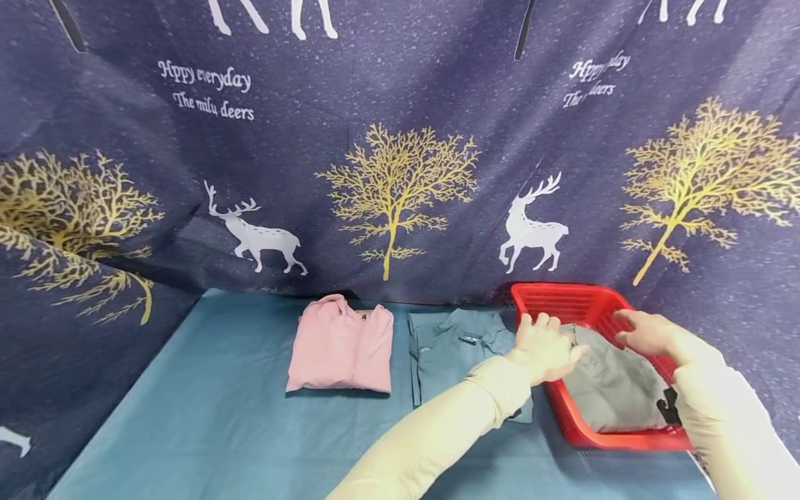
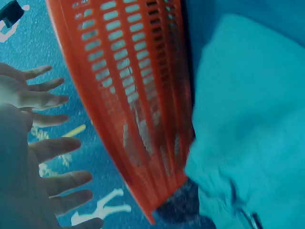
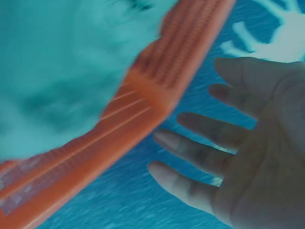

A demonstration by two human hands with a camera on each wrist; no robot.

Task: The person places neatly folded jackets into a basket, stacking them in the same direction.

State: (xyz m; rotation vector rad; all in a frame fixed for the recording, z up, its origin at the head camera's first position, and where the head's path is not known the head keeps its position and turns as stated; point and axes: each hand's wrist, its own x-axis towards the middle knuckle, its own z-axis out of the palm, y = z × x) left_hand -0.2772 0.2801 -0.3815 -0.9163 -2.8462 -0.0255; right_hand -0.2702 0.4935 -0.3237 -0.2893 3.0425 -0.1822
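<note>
Two hands were at one red basket [image 1: 625, 440]. The left hand [image 1: 542, 348] was over the basket's left edge, and the right hand [image 1: 653, 338] was over its right side. Both had their fingers stretched out and gripped nothing. One gray-green piece of clothing [image 1: 609, 385] lay inside the basket. Two folded tops, one pink top [image 1: 342, 347] and one blue-green top [image 1: 446, 357], lay left of it on one blue table [image 1: 219, 417].

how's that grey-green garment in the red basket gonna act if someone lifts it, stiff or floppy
The grey-green garment will probably be floppy, since its cloth looks soft and creased. It seems unlikely to roll, lying broad and flattish in the red basket. Breakage looks improbable, as it appears to be fabric.
</note>
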